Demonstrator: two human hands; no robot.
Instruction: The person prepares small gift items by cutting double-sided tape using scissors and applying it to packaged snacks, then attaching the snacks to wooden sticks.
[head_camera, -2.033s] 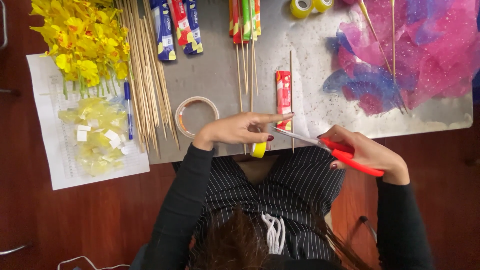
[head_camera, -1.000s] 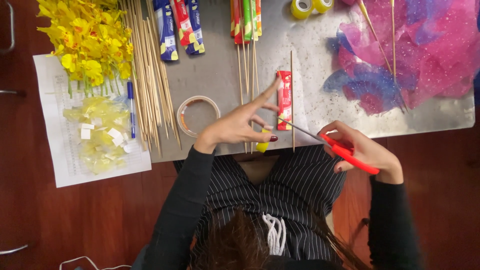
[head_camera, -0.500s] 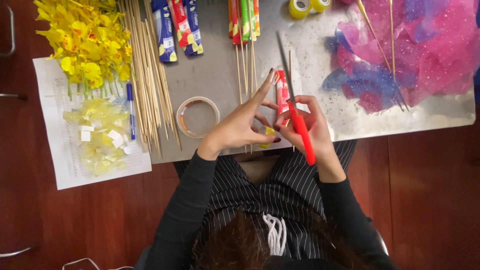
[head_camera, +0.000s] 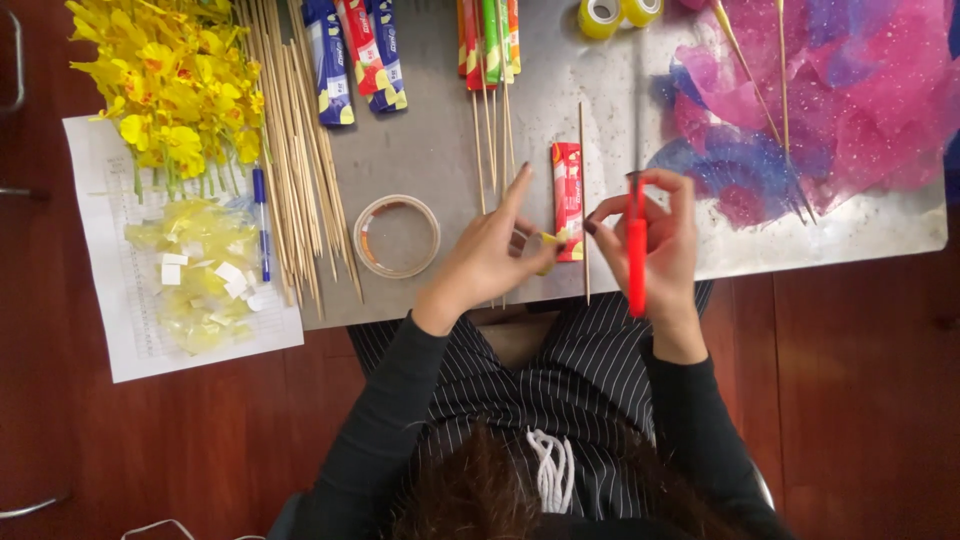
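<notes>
Red-handled scissors (head_camera: 636, 262) stand upright in the right hand (head_camera: 655, 240), its grip clamped around the handles. Just beside it, the left hand (head_camera: 492, 255) pinches a small yellow piece (head_camera: 551, 238) between fingertips, over the grey tabletop (head_camera: 440, 150). Beyond lie a red packet (head_camera: 567, 198), a tape roll (head_camera: 397, 236), and wooden skewers (head_camera: 290, 140).

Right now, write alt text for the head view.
Seen from above, a person's left hand pinches a small yellow piece while the right hand holds red-handled scissors over a grey board strewn with wooden skewers and yellow flowers.
</notes>
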